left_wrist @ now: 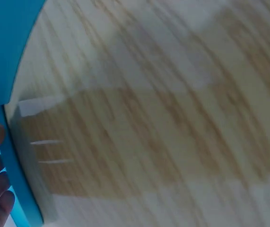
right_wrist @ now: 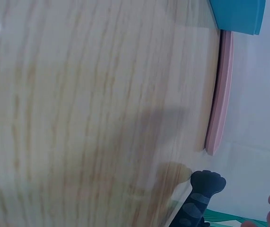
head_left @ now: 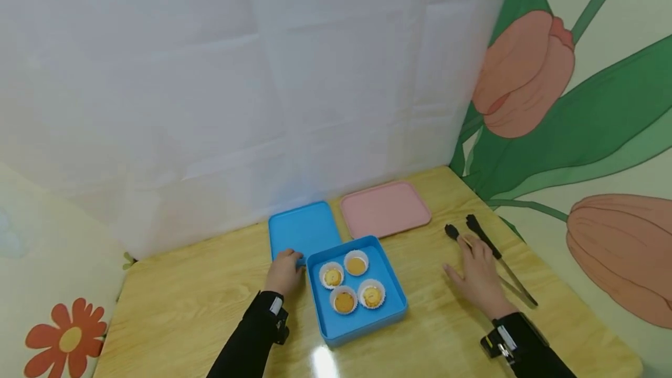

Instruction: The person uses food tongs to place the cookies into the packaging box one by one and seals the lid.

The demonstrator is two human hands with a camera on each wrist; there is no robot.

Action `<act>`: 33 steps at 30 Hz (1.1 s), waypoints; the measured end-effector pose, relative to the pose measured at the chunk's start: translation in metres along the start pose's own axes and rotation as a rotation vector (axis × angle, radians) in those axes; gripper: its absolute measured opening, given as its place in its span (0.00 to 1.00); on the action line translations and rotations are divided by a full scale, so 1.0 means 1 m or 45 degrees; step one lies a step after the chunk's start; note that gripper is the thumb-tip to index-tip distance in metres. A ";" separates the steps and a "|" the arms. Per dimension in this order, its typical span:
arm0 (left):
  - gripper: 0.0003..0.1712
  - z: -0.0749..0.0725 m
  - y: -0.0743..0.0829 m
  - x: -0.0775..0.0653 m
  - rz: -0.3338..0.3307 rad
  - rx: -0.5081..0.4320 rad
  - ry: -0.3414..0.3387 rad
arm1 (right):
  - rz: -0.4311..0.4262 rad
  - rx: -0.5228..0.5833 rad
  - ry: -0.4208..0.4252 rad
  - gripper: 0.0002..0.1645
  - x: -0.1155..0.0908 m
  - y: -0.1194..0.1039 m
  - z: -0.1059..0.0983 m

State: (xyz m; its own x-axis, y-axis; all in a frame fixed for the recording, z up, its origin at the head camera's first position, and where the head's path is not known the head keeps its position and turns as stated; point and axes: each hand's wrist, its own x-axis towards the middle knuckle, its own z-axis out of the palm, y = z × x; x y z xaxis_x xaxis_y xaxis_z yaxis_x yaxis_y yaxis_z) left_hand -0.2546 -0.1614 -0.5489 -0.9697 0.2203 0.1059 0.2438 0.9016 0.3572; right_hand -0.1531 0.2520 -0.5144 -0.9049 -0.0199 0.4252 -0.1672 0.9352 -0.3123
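My left hand [head_left: 284, 273] is at the near edge of a flat blue tray [head_left: 303, 229], beside the left corner of a deeper blue box [head_left: 362, 325]. In the left wrist view, its fingertips [left_wrist: 0, 187] are over the tray's rim [left_wrist: 23, 189]. Inside the box stand several small pastries in white paper cups, among them a yellow one [head_left: 373, 296]. My right hand [head_left: 479, 276] hovers by a pair of tongs with black paw-shaped tips [head_left: 475, 226], its fingers loosely spread and partly hiding one arm. A paw tip [right_wrist: 205, 184] shows apart from the fingers in the right wrist view.
A pink tray [head_left: 385, 209] lies at the back, right of the flat blue tray. The wooden table [head_left: 194, 302] meets a white sheet [head_left: 210, 104] behind and a wall painted with flowers [head_left: 577, 162] on the right.
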 end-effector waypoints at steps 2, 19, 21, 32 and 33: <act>0.09 0.005 0.000 0.002 -0.008 0.015 -0.007 | -0.015 0.000 0.017 0.42 -0.002 -0.001 0.000; 0.04 0.000 -0.004 0.004 0.037 -0.034 -0.010 | -0.008 -0.062 -0.365 0.30 -0.018 -0.016 0.018; 0.04 -0.006 -0.003 0.003 0.055 -0.061 0.022 | 0.003 -0.044 -0.423 0.29 -0.021 -0.020 0.021; 0.04 -0.059 0.013 0.002 0.184 -0.072 0.271 | 0.127 0.260 -0.489 0.13 -0.016 -0.076 0.031; 0.05 -0.064 0.015 0.001 0.168 -0.088 0.268 | 0.136 0.258 -0.493 0.13 -0.015 -0.081 0.031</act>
State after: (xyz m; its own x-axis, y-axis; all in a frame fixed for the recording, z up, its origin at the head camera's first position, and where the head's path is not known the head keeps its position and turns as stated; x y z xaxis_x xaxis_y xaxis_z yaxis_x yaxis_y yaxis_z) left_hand -0.2512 -0.1711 -0.4842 -0.9062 0.2456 0.3443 0.3759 0.8408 0.3895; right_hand -0.1377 0.1660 -0.5220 -0.9946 -0.0938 0.0439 -0.1030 0.8517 -0.5138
